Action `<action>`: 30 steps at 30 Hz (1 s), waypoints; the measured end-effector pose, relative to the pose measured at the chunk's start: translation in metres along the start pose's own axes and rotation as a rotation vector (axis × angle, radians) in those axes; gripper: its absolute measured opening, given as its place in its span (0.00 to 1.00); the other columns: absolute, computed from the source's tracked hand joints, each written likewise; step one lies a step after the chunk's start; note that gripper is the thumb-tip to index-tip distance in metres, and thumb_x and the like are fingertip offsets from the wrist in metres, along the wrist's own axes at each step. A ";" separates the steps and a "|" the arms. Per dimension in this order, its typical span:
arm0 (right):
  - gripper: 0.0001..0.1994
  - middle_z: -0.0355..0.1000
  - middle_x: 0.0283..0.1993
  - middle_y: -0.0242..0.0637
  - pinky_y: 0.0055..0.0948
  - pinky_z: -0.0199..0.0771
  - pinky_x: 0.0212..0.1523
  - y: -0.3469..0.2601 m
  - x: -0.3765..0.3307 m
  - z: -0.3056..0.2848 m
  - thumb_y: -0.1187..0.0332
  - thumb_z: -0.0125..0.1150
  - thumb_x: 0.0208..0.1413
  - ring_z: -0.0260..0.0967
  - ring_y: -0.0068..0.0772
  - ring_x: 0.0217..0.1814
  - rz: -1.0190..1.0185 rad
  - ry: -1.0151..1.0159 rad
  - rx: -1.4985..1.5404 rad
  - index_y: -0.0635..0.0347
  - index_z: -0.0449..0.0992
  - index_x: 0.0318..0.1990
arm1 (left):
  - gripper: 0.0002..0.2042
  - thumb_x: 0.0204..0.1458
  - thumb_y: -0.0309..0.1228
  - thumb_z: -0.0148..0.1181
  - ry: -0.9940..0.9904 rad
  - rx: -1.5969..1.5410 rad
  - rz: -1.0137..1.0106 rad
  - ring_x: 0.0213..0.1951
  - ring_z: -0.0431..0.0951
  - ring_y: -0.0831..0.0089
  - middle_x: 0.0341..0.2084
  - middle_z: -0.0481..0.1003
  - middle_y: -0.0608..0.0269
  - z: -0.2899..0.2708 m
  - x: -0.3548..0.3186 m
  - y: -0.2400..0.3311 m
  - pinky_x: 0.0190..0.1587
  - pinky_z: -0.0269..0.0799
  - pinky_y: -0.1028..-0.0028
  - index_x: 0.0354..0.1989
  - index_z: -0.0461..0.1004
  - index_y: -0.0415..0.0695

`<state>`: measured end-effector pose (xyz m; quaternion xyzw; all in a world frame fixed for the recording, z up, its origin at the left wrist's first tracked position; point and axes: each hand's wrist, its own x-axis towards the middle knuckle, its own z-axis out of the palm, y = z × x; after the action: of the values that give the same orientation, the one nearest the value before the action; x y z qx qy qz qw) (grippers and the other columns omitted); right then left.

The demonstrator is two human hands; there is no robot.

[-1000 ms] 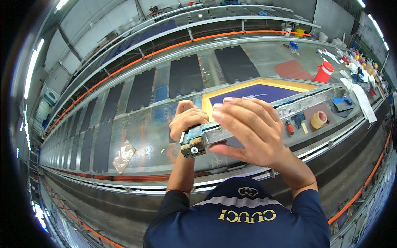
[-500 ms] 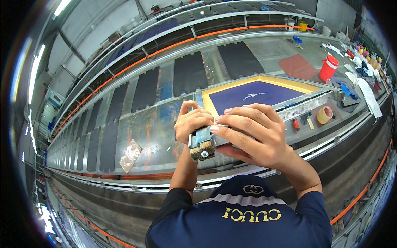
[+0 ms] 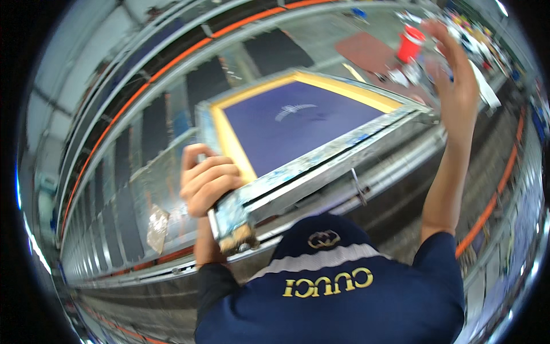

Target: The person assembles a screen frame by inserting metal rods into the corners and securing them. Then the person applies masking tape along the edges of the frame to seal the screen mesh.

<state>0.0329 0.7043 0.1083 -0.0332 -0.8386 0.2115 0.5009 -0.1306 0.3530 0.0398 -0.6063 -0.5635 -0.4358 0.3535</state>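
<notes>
A screen-printing frame with a metal rim, yellow border and dark blue mesh lies tilted across the long print table. My left hand grips the frame's near left corner, fingers curled over the paint-stained rim. My right hand is raised off the frame at the upper right, fingers spread and holding nothing, close to the frame's far right end.
A red cup and several small pots and tools sit on the table at the far right. Dark fabric panels lie in a row along the table. A crumpled scrap lies at the table's near left. An orange rail runs on the right.
My right hand has left the frame's near corner and swung up to the right. The frame now looks closer and larger, with my left hand still on its corner.
</notes>
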 end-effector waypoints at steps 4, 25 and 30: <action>0.40 0.65 0.69 0.44 0.37 0.64 0.67 0.156 -0.049 -0.038 0.34 0.51 0.62 0.63 0.37 0.70 0.772 -0.680 -0.014 0.57 0.66 0.69 | 0.09 0.38 0.31 0.64 -0.406 0.007 0.208 0.23 0.78 0.73 0.19 0.75 0.65 0.004 0.038 0.033 0.42 0.68 0.66 0.27 0.72 0.44; 0.24 0.72 0.45 0.34 0.30 0.76 0.43 0.037 -0.475 -0.233 0.66 0.69 0.55 0.73 0.27 0.44 1.519 0.604 0.210 0.62 0.69 0.57 | 0.25 0.61 0.53 0.58 -0.816 -0.367 -1.153 0.38 0.81 0.59 0.34 0.79 0.49 0.368 -0.281 -0.014 0.44 0.74 0.60 0.43 0.72 0.39; 0.26 0.75 0.50 0.37 0.33 0.73 0.52 0.024 -0.539 -0.226 0.70 0.71 0.53 0.73 0.32 0.49 1.563 0.776 0.006 0.64 0.70 0.59 | 0.28 0.57 0.58 0.59 -0.833 -0.189 -1.530 0.22 0.73 0.72 0.22 0.77 0.60 0.443 -0.348 0.025 0.27 0.70 0.70 0.33 0.77 0.39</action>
<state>0.4891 0.6543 -0.2538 -0.6674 -0.3451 0.4705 0.4627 -0.0429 0.6265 -0.4452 -0.1986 -0.8604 -0.3414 -0.3221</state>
